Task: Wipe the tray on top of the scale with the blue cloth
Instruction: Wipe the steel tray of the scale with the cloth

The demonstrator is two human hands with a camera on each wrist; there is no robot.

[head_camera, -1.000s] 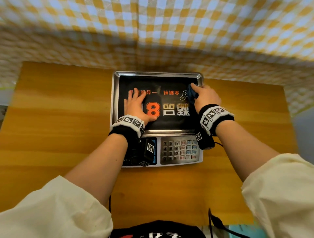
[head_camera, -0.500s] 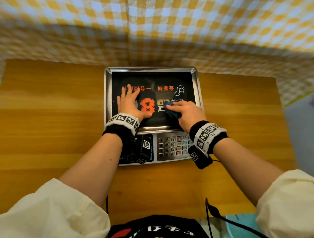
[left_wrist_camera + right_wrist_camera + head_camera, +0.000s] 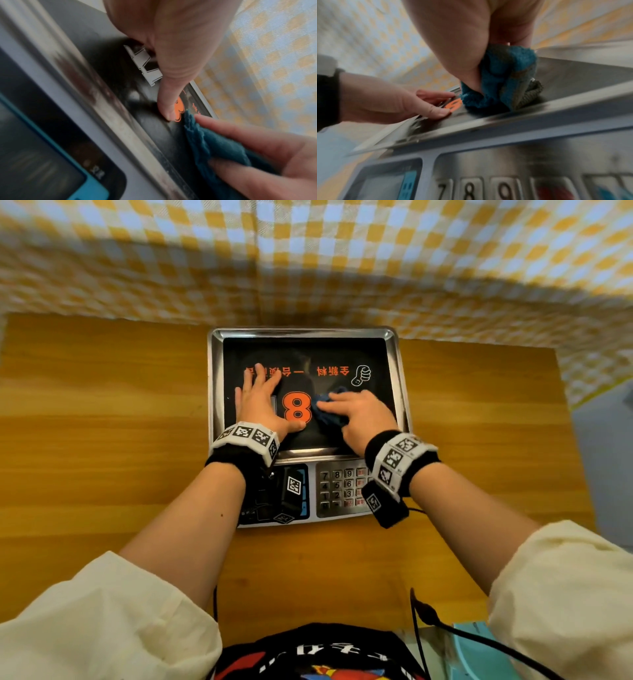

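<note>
A steel tray (image 3: 214, 392) with a black printed floor and an orange 8 sits on top of a scale (image 3: 342, 491). My left hand (image 3: 258, 402) lies flat on the tray's left half, fingers straight and spread, pressing it down. My right hand (image 3: 359, 412) grips a bunched blue cloth (image 3: 327, 409) against the tray floor just right of the 8. In the right wrist view the blue cloth (image 3: 498, 83) is bunched under my thumb and fingers, near the tray's front rim (image 3: 505, 121). The left wrist view has the cloth (image 3: 214, 143) beside my left thumb (image 3: 171, 94).
The scale stands on a wooden table (image 3: 102, 440), its keypad (image 3: 342, 487) and display toward me. A yellow checked curtain (image 3: 308, 251) hangs behind the table's far edge. A cable (image 3: 445, 628) and a teal object (image 3: 479, 652) lie at the near right.
My right hand swept the cloth from the tray's far right corner toward me and leftward to the middle beside the 8. The left hand stayed pressed flat in place.
</note>
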